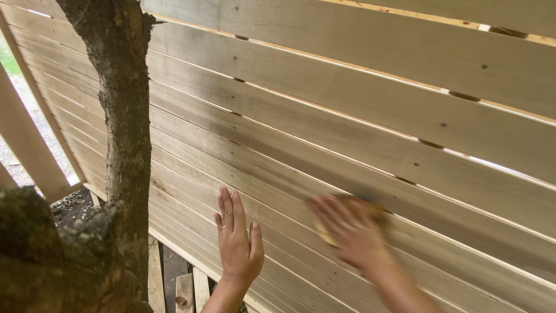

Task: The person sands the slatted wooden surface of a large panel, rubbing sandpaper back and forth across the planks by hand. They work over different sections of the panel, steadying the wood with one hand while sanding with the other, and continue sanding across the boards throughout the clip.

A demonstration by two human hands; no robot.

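Rough tree trunk (124,116) at left; gravel ground (11,156) beyond; slanted timber post (26,145); scrap boards (184,290) below.

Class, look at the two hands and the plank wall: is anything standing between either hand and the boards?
Nothing separates the left hand: it lies flat on the plank wall. Under the blurred right hand sits a yellowish pad, pressed against the boards. The tree trunk stands off to the left.

A wall of pale horizontal wooden slats (359,110) fills most of the view, with thin gaps between the boards letting daylight through in bright lines. Small dark knots dot the planks. A rough-barked tree trunk (124,127) rises at the left, close in front of the slats (a second mossy mass of bark sits in the lower left corner). Beyond a slanted wooden post (26,145), gravel ground (40,124) shows in daylight
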